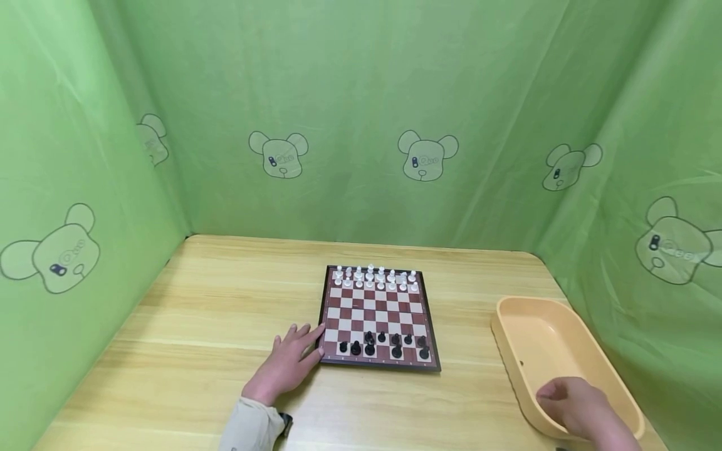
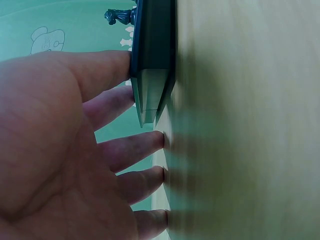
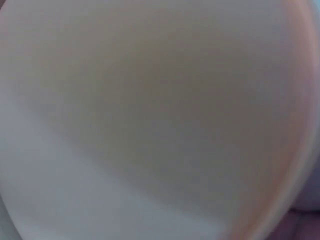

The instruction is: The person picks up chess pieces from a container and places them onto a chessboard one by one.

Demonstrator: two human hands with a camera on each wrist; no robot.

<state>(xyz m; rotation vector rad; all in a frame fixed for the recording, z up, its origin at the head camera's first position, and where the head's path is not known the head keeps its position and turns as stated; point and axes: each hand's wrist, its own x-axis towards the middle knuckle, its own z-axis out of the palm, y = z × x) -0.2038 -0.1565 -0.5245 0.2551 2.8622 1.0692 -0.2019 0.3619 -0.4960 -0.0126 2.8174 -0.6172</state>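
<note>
A chessboard (image 1: 361, 316) with red-brown and pale squares lies on the table. White chess pieces (image 1: 370, 277) fill two rows at its far side, and several black chess pieces (image 1: 369, 349) stand along the near side, with gaps between them. My left hand (image 1: 287, 363) spreads its fingers at the board's left near corner. In the left wrist view its thumb (image 2: 102, 70) touches the board's edge (image 2: 152, 40), while other fingertips rest on the table. Over the near end of an orange tray (image 1: 612, 369) is my right hand (image 1: 578, 404), fingers bent; I cannot tell whether they hold anything.
Inside the tray, by its left wall, lies a small dark thing (image 1: 521, 362). The wooden table (image 1: 242, 282) is enclosed at the back and both sides by green cloth (image 1: 350, 207). The tray's wall (image 3: 300, 100) fills much of the blurred right wrist view.
</note>
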